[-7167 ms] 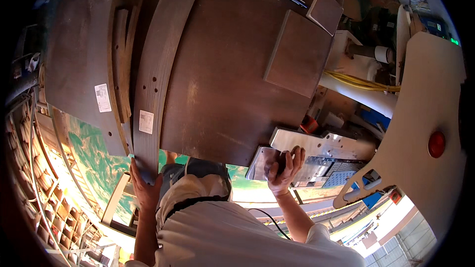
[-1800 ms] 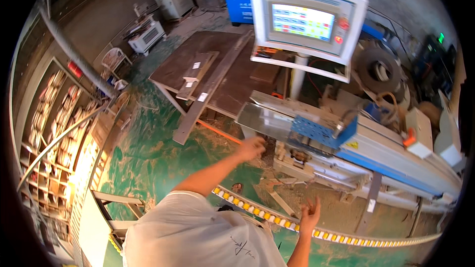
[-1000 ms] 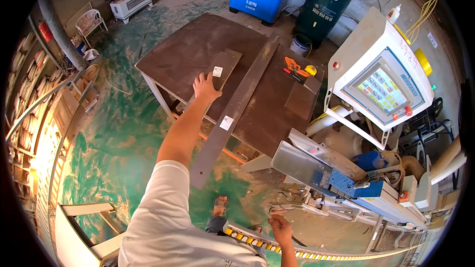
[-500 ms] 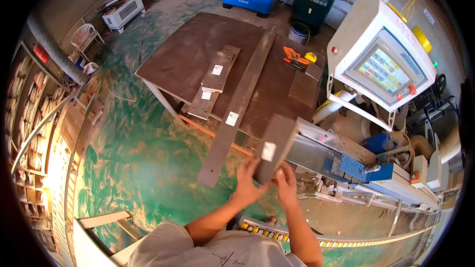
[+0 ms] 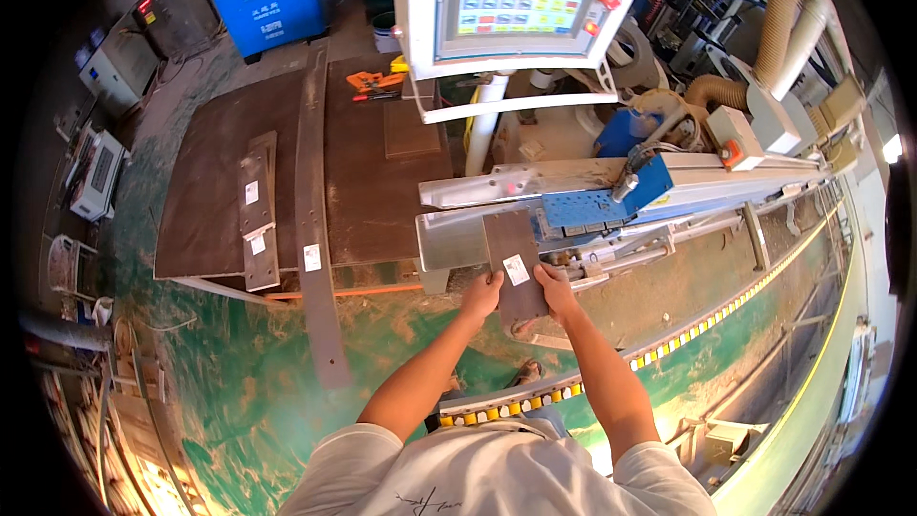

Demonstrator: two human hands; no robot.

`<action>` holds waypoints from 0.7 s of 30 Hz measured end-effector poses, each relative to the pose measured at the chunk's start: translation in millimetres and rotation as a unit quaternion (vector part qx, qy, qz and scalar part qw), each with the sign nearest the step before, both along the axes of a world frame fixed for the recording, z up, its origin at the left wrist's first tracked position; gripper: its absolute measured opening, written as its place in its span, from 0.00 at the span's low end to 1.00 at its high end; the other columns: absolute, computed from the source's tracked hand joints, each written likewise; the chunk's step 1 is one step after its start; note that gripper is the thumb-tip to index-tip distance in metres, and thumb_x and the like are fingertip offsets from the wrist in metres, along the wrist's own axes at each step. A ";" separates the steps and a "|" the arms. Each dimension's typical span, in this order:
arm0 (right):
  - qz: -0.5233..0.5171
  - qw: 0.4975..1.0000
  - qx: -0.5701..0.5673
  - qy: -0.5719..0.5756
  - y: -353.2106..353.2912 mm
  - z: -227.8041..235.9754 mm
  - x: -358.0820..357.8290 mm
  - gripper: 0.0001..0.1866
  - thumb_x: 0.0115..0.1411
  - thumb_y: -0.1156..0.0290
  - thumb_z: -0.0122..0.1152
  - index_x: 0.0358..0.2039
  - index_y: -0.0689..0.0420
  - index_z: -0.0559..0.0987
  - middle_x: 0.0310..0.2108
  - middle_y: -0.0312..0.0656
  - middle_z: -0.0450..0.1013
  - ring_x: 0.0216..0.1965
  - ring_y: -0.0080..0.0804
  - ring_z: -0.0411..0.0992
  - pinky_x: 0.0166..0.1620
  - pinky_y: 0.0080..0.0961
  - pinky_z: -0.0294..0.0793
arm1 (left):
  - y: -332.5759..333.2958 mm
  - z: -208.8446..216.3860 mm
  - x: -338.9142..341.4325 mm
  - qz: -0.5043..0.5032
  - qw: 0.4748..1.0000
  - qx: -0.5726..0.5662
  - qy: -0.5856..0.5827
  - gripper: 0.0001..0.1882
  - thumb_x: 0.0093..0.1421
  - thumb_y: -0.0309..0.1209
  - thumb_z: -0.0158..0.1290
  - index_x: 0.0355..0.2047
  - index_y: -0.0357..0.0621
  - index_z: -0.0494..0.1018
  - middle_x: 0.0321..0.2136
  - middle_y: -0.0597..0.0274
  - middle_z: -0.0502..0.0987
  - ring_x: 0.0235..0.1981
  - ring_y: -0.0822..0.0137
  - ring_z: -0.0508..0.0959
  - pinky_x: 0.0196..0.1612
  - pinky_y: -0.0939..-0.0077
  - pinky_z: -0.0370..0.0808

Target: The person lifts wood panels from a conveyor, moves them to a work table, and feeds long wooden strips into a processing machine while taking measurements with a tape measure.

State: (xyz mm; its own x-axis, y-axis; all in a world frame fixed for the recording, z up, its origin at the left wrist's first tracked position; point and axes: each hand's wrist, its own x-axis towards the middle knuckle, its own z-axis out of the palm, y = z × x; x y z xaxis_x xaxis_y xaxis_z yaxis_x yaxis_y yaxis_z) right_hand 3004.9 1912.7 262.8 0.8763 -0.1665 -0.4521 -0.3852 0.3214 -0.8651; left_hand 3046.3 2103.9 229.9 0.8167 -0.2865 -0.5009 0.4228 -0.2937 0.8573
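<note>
Both hands grip one small dark brown wood panel [image 5: 514,264] with a white label: the left hand [image 5: 480,294] closes its fingers on the panel's near left edge, the right hand [image 5: 555,289] on its near right edge. The panel's far end lies on the grey metal infeed table [image 5: 458,234] of the edge-banding machine [image 5: 669,182], just below the machine's touchscreen console [image 5: 516,5]. Left of the machine, a long brown strip [image 5: 313,220] lies across a stack of large brown boards [image 5: 210,182].

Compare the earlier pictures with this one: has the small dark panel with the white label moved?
Yes. The small dark panel, held by the left hand and right hand, went from the brown table onto the machine's grey bed.
</note>
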 end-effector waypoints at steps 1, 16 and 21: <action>-0.004 1.000 -0.017 0.005 -17.5 -7.8 -2.2 0.22 0.70 0.62 0.56 0.57 0.64 0.75 0.47 0.41 0.78 0.45 0.28 0.75 0.48 0.25 0.75 | -15.7 5.9 -1.7 0.010 0.998 -0.042 0.044 0.26 0.71 0.49 0.47 0.54 0.38 0.73 0.39 0.56 0.80 0.36 0.61 0.83 0.38 0.63 0.81; 0.007 0.995 0.029 0.095 -74.0 -29.4 25.4 0.33 0.67 0.45 0.56 0.51 0.68 0.78 0.43 0.45 0.78 0.41 0.30 0.77 0.44 0.30 0.78 | -87.6 -3.4 3.2 0.201 0.976 0.066 -0.046 0.28 0.69 0.50 0.50 0.37 0.30 0.79 0.31 0.49 0.81 0.34 0.56 0.80 0.39 0.60 0.73; 0.036 0.982 -0.177 0.057 -100.7 -36.6 18.6 0.36 0.68 0.41 0.52 0.46 0.69 0.81 0.36 0.44 0.79 0.37 0.26 0.74 0.42 0.25 0.74 | -123.5 26.8 -1.6 0.190 0.978 0.075 0.050 0.32 0.69 0.53 0.50 0.48 0.30 0.76 0.43 0.49 0.79 0.44 0.58 0.77 0.48 0.60 0.72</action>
State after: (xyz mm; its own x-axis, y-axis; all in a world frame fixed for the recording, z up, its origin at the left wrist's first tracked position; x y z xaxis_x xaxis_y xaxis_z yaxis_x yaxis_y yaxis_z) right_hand 3023.5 1811.9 226.1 0.8383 -0.2706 -0.4733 -0.4973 -0.0236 -0.8673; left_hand 3044.7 1980.4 256.7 0.7951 0.1116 -0.5962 0.6049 -0.2182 0.7658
